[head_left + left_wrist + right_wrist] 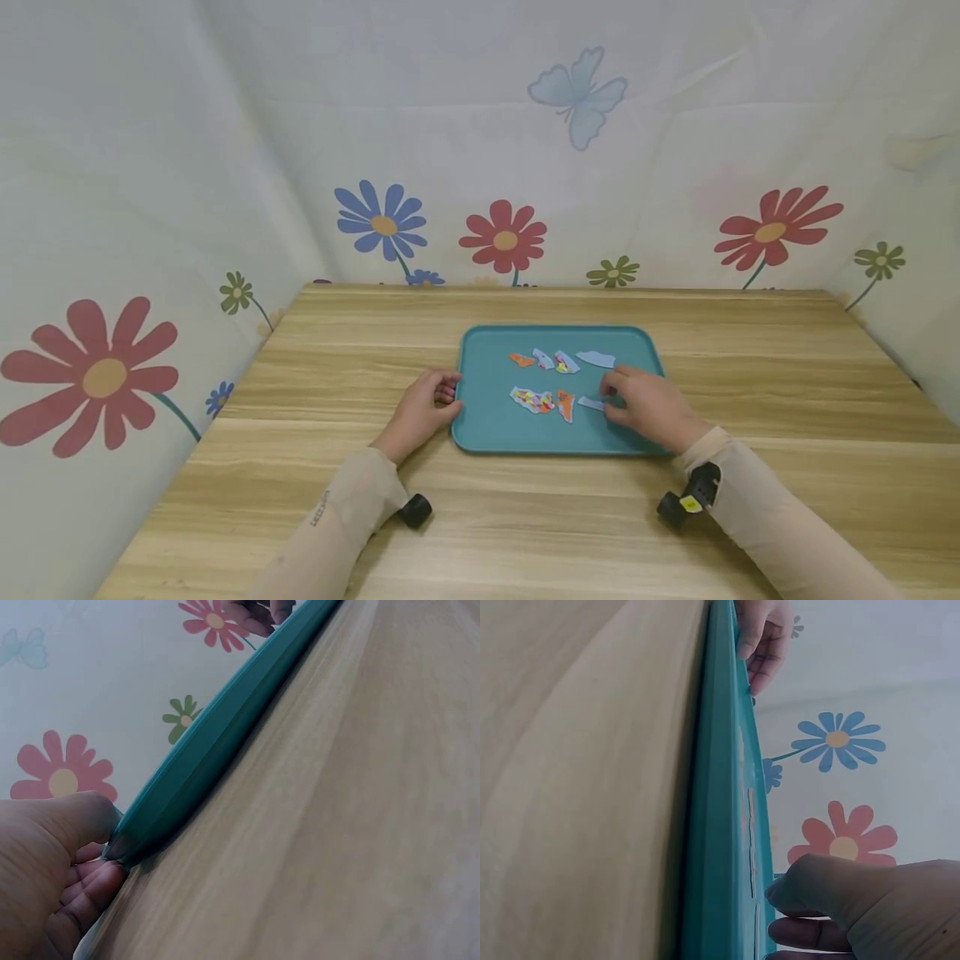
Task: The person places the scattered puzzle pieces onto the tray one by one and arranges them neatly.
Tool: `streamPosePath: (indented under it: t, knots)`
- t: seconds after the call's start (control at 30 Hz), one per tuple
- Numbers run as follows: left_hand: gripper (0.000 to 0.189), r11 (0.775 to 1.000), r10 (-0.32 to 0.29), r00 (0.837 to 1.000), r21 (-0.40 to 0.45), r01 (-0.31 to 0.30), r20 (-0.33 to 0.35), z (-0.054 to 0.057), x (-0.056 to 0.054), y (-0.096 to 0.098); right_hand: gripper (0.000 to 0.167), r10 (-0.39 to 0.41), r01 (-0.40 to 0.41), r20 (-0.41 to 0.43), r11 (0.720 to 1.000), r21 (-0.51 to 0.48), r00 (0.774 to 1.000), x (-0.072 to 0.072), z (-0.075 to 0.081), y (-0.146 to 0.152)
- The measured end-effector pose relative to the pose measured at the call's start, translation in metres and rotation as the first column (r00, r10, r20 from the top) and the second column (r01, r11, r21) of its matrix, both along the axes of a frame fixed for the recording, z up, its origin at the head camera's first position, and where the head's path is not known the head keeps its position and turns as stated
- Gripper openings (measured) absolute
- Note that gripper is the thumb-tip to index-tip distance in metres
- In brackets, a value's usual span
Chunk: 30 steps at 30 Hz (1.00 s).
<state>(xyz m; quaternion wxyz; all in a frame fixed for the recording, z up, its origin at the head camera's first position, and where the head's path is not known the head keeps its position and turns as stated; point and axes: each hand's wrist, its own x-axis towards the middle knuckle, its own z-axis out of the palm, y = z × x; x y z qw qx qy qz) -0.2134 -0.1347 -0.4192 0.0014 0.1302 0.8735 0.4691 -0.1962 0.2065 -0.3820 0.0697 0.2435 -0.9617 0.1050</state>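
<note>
A teal tray lies on the wooden table with torn-looking paper pieces on it. My left hand holds the tray's left edge, thumb and fingers at the rim; the left wrist view shows the same hand there. Over the tray's right part is my right hand, thumb and forefinger apart on either side of a narrow pale paper strip. Left of the strip are an orange piece and a multicoloured piece. In the right wrist view, the right hand's fingers are bent loosely.
Along the tray's far side lie a small orange piece, two patterned pieces, one of them yellow-marked, and a plain pale piece. The wooden table extends around the tray. A flower-printed curtain hangs behind it.
</note>
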Motion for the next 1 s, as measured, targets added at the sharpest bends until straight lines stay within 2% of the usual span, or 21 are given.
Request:
streamPosePath:
  t: [0.3,0.5,0.63,0.77,1.0]
  knots:
    - [0.041,0.999,0.022,1.000,0.036,-0.022,0.000,-0.002,0.000,-0.007,0.018,-0.009,0.009,0.016,0.999,-0.039,1.000,-0.001,0.000,-0.001]
    - [0.042,0.998,0.059,0.998,0.015,-0.059,-0.010,-0.002,-0.001,-0.013,0.018,0.005,-0.003,0.022,0.996,-0.086,1.000,-0.004,0.003,-0.001]
    - [0.041,0.995,0.089,0.995,-0.049,-0.091,-0.046,0.000,-0.005,-0.017,0.020,0.003,0.002,0.043,0.993,-0.119,0.999,-0.005,0.003,0.001]
    - [0.044,0.980,0.119,0.989,-0.148,-0.131,-0.092,0.003,-0.010,-0.018,0.024,0.000,0.009,0.058,0.987,-0.159,0.998,-0.003,0.002,0.009]
    - [0.052,0.946,0.112,0.978,-0.281,-0.159,-0.174,0.015,-0.021,-0.022,0.035,-0.031,0.035,0.028,0.984,-0.175,0.999,-0.003,0.008,0.021]
